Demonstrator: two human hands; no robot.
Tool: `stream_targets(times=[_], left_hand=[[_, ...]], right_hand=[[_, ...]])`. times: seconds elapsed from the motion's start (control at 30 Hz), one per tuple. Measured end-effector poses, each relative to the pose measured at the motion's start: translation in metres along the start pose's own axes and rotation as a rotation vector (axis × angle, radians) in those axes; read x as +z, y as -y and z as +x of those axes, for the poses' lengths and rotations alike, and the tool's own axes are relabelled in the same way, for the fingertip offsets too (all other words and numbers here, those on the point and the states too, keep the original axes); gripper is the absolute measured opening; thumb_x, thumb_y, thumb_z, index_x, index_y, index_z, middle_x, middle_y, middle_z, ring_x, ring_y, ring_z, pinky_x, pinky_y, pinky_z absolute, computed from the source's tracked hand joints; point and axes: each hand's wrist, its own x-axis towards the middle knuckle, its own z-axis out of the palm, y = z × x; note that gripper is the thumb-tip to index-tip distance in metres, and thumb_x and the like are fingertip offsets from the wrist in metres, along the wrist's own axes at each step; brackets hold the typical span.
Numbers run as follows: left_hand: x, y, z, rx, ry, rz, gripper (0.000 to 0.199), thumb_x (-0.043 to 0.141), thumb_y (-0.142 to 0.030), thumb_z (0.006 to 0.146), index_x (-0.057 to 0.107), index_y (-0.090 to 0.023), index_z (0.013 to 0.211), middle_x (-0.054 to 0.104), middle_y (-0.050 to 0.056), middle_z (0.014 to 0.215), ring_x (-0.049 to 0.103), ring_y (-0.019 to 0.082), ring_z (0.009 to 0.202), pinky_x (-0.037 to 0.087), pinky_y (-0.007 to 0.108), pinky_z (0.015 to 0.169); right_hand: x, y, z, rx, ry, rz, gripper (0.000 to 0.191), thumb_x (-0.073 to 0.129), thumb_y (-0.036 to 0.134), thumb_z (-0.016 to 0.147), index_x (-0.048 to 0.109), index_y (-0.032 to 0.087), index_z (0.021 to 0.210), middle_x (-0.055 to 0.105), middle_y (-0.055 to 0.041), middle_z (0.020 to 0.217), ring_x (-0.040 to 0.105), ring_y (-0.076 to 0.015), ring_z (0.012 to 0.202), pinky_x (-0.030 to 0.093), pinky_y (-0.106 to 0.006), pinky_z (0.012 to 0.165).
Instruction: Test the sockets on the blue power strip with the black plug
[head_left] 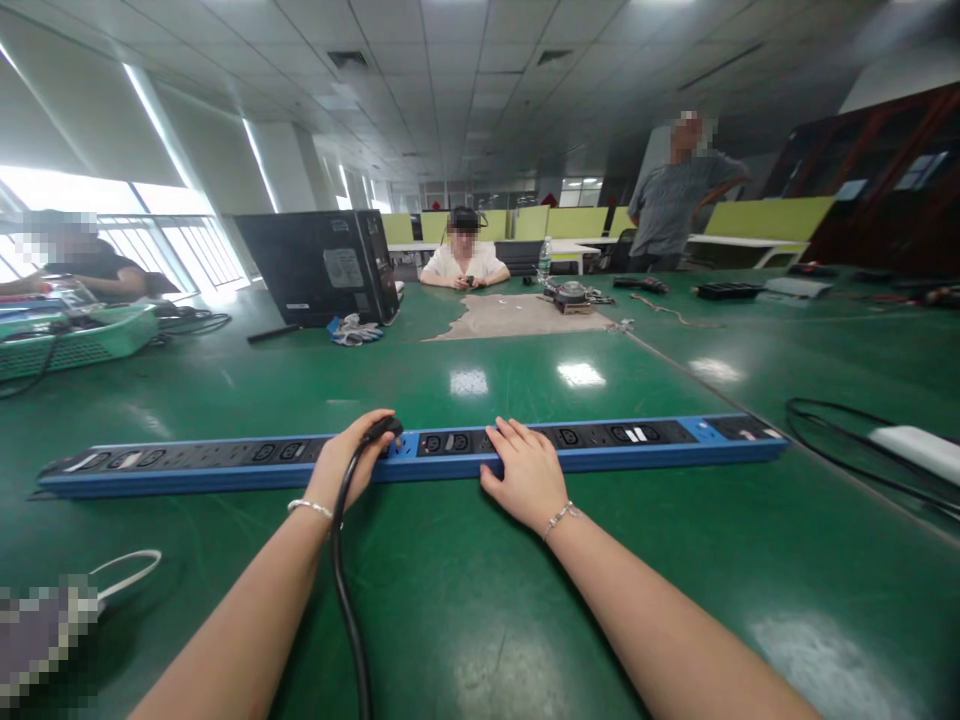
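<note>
A long blue power strip (442,467) with black socket panels lies across the green table in front of me. My left hand (346,462) is closed around the black plug (386,427) of a power cord, just above the strip near its middle. From this plug the thick black cord (341,570) runs down past my wrist and out at the bottom edge. Whether the plug touches a socket is hidden by my fingers. My right hand (526,470) rests on the strip to the right, fingers stretched over the sockets and thumb at the front side.
A black computer case (322,270) stands at the back left, gloves (354,330) beside it. The green basket (82,345) holds cables at far left. At right lie black cables (862,440) and a white strip (919,450). Across the table sits a person (465,262); another stands behind.
</note>
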Motion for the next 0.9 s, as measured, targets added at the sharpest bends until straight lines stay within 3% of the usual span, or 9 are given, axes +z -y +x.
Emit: stream_targets(times=[0.13, 0.53, 0.9], left_hand=[[0.009, 0.003, -0.009, 0.011, 0.037, 0.023, 0.039, 0.046, -0.044, 0.082, 0.056, -0.024, 0.115, 0.07, 0.002, 0.101, 0.065, 0.02, 0.092, 0.049, 0.032, 0.085], [0.031, 0.009, -0.011, 0.165, -0.007, 0.208, 0.033, 0.041, -0.04, 0.087, 0.054, -0.025, 0.113, 0.068, 0.003, 0.103, 0.063, 0.02, 0.093, 0.047, 0.032, 0.085], [0.025, 0.004, -0.023, 0.233, -0.014, 0.409, 0.037, 0.037, -0.043, 0.089, 0.053, -0.026, 0.118, 0.067, 0.004, 0.109, 0.062, 0.021, 0.096, 0.045, 0.033, 0.082]], right_hand=[[0.0, 0.001, 0.0, -0.002, 0.002, -0.005, 0.049, 0.048, 0.037, 0.08, 0.053, 0.018, 0.125, 0.051, -0.0065, 0.133, 0.04, -0.0209, 0.125, 0.026, -0.037, 0.102], [-0.002, 0.002, 0.001, 0.004, 0.013, -0.004, 0.049, 0.049, 0.037, 0.08, 0.053, 0.018, 0.125, 0.05, -0.0068, 0.134, 0.039, -0.0205, 0.125, 0.026, -0.037, 0.102], [-0.001, 0.001, 0.0, 0.006, 0.006, 0.004, 0.049, 0.049, 0.037, 0.08, 0.053, 0.018, 0.125, 0.05, -0.0064, 0.134, 0.039, -0.0205, 0.125, 0.025, -0.037, 0.103]])
